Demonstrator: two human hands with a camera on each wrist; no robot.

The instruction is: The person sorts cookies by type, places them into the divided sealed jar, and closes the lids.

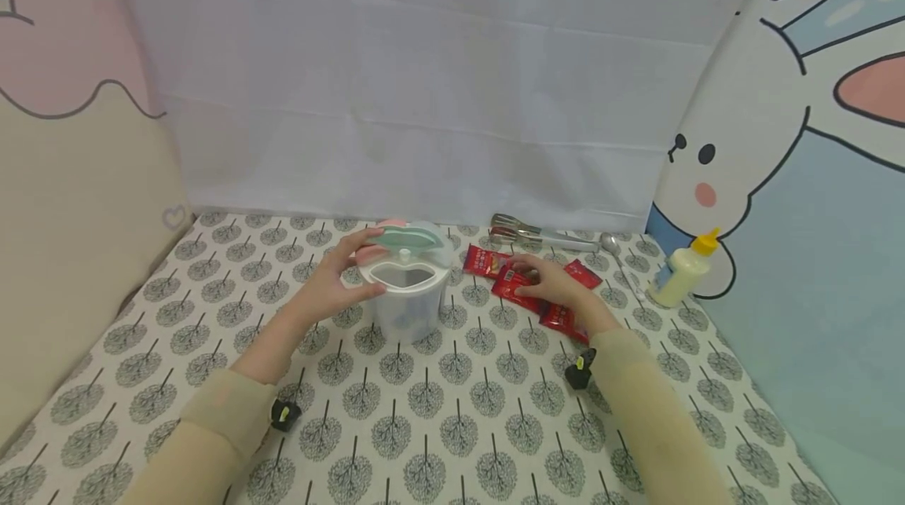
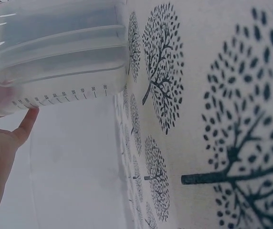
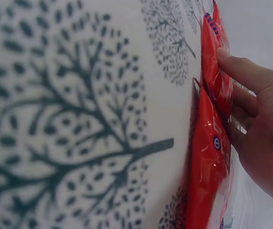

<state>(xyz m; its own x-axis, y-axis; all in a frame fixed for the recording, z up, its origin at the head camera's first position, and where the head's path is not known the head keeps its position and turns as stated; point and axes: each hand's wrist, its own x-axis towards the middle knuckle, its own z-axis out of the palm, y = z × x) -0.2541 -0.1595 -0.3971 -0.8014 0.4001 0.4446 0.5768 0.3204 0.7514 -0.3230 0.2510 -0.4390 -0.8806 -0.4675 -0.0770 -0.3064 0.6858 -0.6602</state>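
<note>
A translucent plastic storage container [image 1: 406, 315] with a compartmented lid stands upright on the table. Its mint-green flap [image 1: 404, 238] is raised, showing a lens-shaped opening. My left hand [image 1: 328, 285] holds the container's top from the left, thumb at the front rim, fingers by the flap. Measuring marks run down its wall in the left wrist view. Several red packets [image 1: 519, 290] lie to the right, partly overlapping. My right hand [image 1: 555, 285] is over them, its thumb [image 3: 229, 59] on one packet [image 3: 213, 67] and fingers bent at its far side. Another packet [image 3: 205, 167] lies nearer the wrist.
Behind the packets lie metal tongs [image 1: 544, 238] and a long spoon [image 1: 621, 261]. Farther right stands a squeeze bottle [image 1: 680, 273] with a yellow cap. A tree-print cloth [image 1: 424, 426] covers the table, with a white curtain [image 1: 424, 96] behind it.
</note>
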